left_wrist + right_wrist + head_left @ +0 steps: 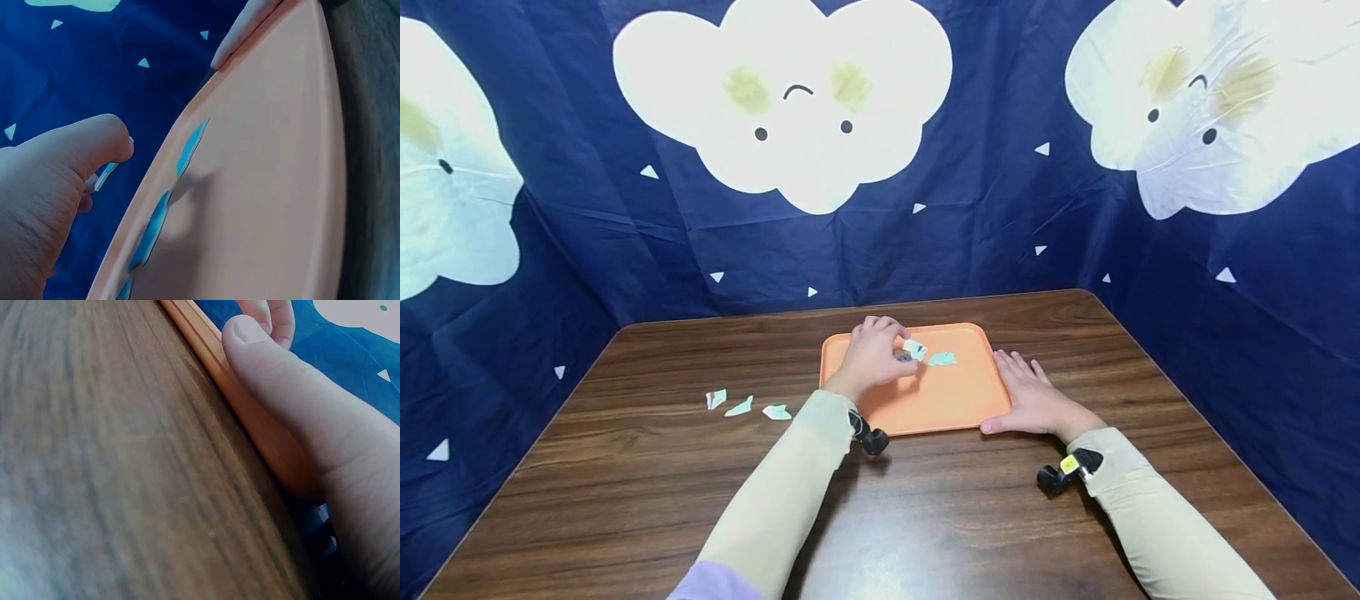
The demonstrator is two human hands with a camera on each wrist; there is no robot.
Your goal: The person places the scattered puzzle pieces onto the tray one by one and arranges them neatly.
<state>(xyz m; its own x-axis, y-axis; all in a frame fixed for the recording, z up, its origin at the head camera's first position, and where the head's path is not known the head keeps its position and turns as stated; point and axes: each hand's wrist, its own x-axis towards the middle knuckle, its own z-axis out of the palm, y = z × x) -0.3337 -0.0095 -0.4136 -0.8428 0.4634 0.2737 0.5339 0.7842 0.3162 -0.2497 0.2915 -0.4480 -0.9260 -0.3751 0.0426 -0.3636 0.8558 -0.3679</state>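
My left hand point(874, 354) is over the left part of an orange tray point(955, 408). Its thumb and fingers pinch a small torn paper piece point(106, 177), seen nearly edge-on in the left wrist view. Pale green torn paper pieces point(150, 231) lie on the tray below, one of them point(942, 358) right of the fingertips in the head view. My right hand point(1030, 396) rests along the tray's right side, fingers extended, with the thumb point(281, 387) at the near right corner.
Left of the tray, three more torn paper pieces lie in a row on the brown wooden table point(925, 517): a leftmost piece point(716, 399), a narrow one point(740, 407) and a third point(777, 412). A dark blue curtain point(865, 242) with white clouds surrounds the table's back and sides.
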